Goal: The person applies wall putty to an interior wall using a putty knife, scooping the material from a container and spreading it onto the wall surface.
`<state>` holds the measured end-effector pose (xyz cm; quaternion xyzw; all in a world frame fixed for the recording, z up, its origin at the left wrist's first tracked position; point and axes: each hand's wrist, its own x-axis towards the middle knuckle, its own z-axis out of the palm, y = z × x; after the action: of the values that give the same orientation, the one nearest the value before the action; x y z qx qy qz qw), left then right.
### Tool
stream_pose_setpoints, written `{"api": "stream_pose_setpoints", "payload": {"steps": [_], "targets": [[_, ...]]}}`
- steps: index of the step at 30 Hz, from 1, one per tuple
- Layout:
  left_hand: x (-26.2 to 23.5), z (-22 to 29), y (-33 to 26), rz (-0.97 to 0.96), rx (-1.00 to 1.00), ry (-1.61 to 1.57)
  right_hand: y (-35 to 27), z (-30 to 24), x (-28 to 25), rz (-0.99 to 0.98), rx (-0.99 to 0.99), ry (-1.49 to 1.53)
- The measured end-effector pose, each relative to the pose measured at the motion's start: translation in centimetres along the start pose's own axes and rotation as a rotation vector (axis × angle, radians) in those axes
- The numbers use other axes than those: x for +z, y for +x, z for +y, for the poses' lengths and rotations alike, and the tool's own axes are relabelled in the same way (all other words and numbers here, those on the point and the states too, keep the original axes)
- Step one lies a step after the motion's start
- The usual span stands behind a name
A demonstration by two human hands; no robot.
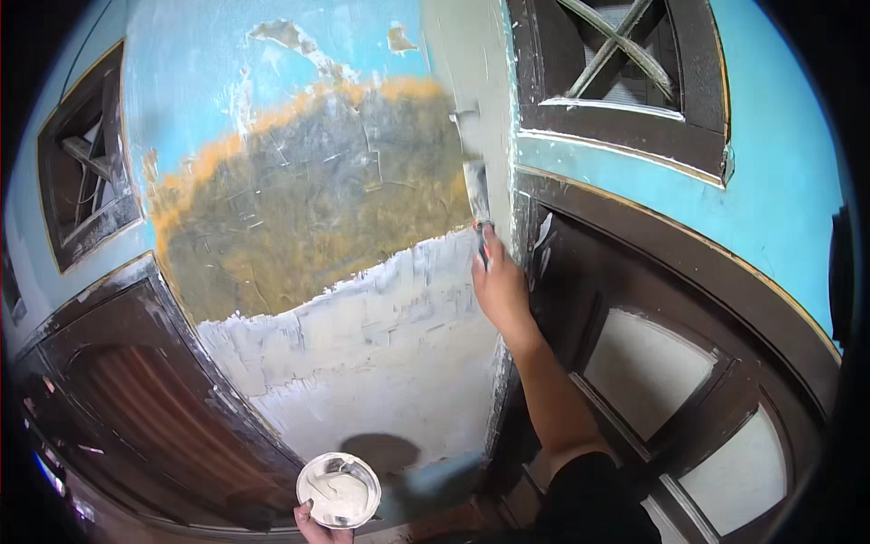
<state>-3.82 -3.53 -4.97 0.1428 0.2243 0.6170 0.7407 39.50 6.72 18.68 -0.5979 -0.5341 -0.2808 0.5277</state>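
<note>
Your right hand grips the putty knife, its blade where the dark patch meets the pale strip; your left hand grasps the bowl of white paste low before you. Best tilt the blade slightly, press evenly, take small loads, and finish with 1 long pull.

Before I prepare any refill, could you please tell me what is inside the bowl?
The bowl in the left hand holds a whitish paste; the paste hides the bowl's bottom, so anything beneath cannot be seen.
</note>
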Motion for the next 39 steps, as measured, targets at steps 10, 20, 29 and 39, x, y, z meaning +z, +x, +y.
{"api": "stream_pose_setpoints", "payload": {"steps": [10,20,29,39], "targets": [[0.3,-0.5,2.1,-0.100,-0.053,0.016,5.7,-2.6,-2.5,0.215,-0.103,0.153],[2.3,0.0,-0.2,0.133,-0.001,0.068,-3.7,2.0,0.9,0.044,-0.061,0.042],[2.6,-0.8,0.7,-0.084,-0.049,0.030,6.0,-1.6,-2.8,0.038,0.038,0.064],[6.0,-1.4,-0.4,-0.110,-0.025,-0.009,-11.2,2.5,-0.3,0.043,-0.049,0.286]]}}
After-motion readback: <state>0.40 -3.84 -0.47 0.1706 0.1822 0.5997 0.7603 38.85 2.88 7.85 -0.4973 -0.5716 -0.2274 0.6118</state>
